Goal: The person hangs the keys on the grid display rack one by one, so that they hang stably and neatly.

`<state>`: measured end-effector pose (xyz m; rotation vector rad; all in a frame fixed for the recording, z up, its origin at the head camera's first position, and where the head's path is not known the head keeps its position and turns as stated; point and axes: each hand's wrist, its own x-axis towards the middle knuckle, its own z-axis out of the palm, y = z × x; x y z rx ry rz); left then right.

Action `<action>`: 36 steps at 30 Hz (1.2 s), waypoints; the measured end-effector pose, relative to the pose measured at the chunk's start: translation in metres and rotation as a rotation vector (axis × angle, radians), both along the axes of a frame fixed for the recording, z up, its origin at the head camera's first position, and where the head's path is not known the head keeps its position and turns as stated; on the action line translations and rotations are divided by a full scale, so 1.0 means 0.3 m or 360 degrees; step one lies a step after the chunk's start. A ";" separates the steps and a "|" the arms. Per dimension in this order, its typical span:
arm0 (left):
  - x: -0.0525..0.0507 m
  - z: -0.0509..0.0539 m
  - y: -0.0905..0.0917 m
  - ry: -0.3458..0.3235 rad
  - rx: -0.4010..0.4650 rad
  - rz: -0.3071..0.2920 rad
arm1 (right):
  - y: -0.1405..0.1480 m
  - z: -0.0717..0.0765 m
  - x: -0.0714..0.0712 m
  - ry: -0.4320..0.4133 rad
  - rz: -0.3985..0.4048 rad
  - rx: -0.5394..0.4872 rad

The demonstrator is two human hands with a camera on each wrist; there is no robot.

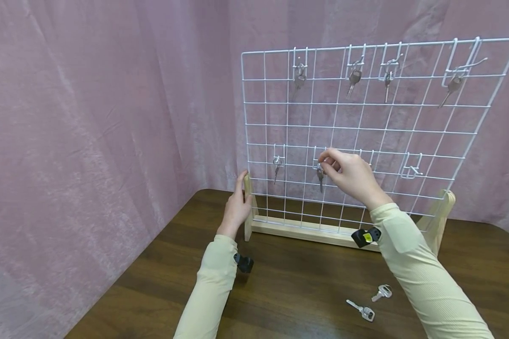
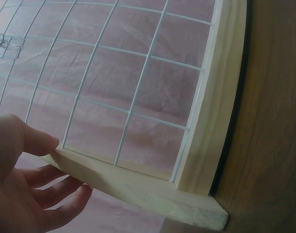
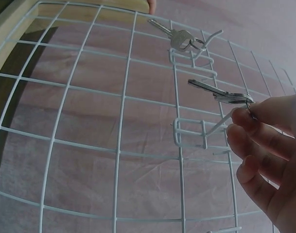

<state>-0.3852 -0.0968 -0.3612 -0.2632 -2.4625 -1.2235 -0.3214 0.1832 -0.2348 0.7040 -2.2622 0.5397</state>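
Note:
My right hand (image 1: 351, 178) pinches the small ring of a silver key (image 3: 231, 97) between thumb and forefinger, at the front of a white wire hook (image 3: 192, 133) in the lower row of the grid. Whether the ring is round the hook's prong, I cannot tell. The key sticks out from my fingertips in the right wrist view and points down in the head view. With my left hand (image 1: 235, 207) I grip the left wooden side post (image 2: 123, 187) of the stand, thumb on one face, fingers on the other. The white wire grid (image 1: 299, 126) stands upright in it.
Another key (image 1: 277, 162) hangs on the lower left hook. Several keys, one of them a key (image 1: 355, 76), hang along the top row. A bare hook (image 1: 411, 172) is at lower right. Two loose keys, a nearer key (image 1: 366, 313) and a farther key (image 1: 383, 292), lie on the table (image 1: 280, 292).

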 end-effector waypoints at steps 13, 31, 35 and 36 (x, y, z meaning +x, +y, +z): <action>0.016 0.004 -0.038 0.0014 0.0001 0.0043 | -0.025 -0.013 -0.005 -0.0055 0.0037 -0.0005; 0.005 0.003 0.011 0.0037 -0.0014 0.0019 | 0.035 -0.060 0.081 0.0027 0.0024 -0.0024; 0.007 0.007 0.003 0.0014 -0.0012 0.0015 | 0.045 -0.096 0.122 0.0069 0.0059 0.0038; 0.008 0.008 0.000 0.0011 -0.0013 0.0017 | 0.048 -0.106 0.132 0.0084 0.0073 0.0069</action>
